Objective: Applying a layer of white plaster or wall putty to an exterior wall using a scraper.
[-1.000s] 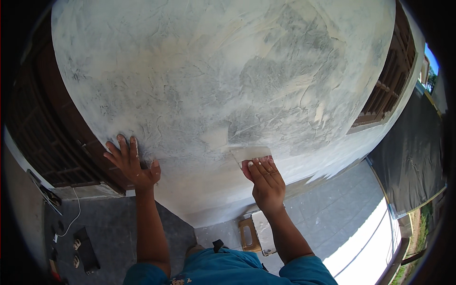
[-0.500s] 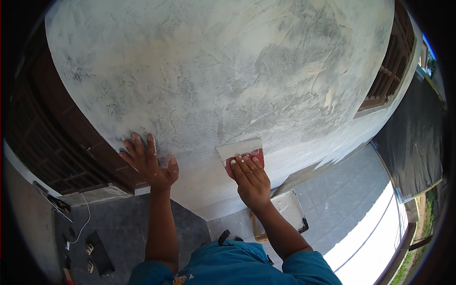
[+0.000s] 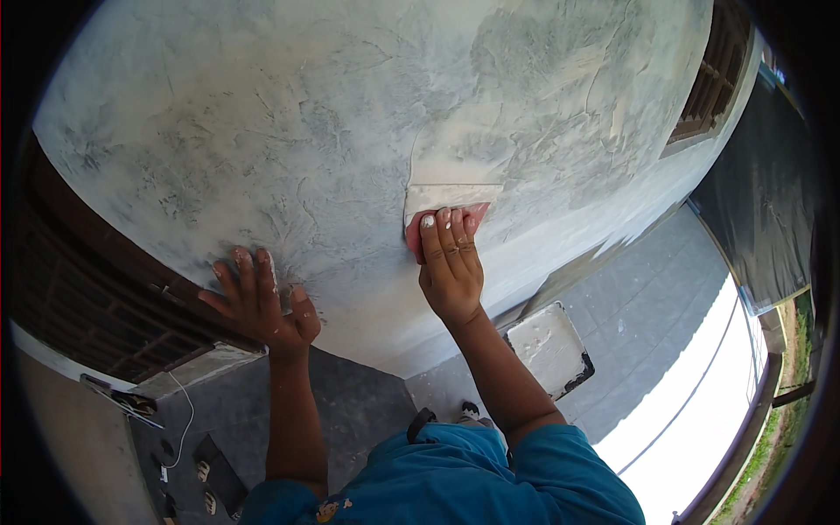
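Note:
My right hand (image 3: 452,262) is closed on a wide putty knife (image 3: 422,230) with a red grip and a pale flat blade, its edge laid against the wall. A fresh smooth stripe of filler shows just beyond the blade. The wall (image 3: 306,131) is coated in patchy white and grey plaster with ridges. To the left, my left hand (image 3: 262,306) rests on the wall with fingers spread and holds nothing. White filler sticks to the fingers of both hands.
A tray of white filler (image 3: 549,350) stands on the grey tiled floor right of my right forearm. Brown slatted doors (image 3: 83,293) lie at left, a window (image 3: 710,79) at upper right. A white cable (image 3: 186,411) and sandals (image 3: 208,486) are at lower left.
My right hand has pushed the putty knife farther up the wall, and a smooth filler patch now shows above it. My left hand stays spread on the wall. The view has shifted slightly.

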{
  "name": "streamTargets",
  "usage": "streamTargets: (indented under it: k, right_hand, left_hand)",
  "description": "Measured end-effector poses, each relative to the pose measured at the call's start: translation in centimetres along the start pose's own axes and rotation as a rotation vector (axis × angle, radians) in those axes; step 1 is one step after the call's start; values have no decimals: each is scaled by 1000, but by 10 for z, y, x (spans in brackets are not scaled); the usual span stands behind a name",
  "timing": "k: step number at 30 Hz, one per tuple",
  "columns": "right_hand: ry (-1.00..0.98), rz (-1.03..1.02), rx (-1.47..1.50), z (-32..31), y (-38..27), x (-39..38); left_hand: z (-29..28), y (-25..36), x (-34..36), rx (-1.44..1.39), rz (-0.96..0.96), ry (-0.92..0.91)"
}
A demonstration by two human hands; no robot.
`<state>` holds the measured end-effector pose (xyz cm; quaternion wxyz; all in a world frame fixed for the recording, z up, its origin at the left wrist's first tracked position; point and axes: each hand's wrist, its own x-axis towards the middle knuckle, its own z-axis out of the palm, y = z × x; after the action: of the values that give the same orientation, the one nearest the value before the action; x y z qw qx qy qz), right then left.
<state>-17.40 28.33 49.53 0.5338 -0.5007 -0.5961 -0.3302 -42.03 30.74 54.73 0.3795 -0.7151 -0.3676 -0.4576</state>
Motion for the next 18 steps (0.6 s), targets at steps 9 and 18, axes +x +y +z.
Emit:
streamTargets:
  k: [9,18]
  right_hand:
    - [-177,188,243,-63,-30,-63]
    - [95,-34,-7,-55,-11,80]
  left_hand:
    - [-1,0,-5,8,-48,-25]
    - [11,4,1,-22,-31,32]
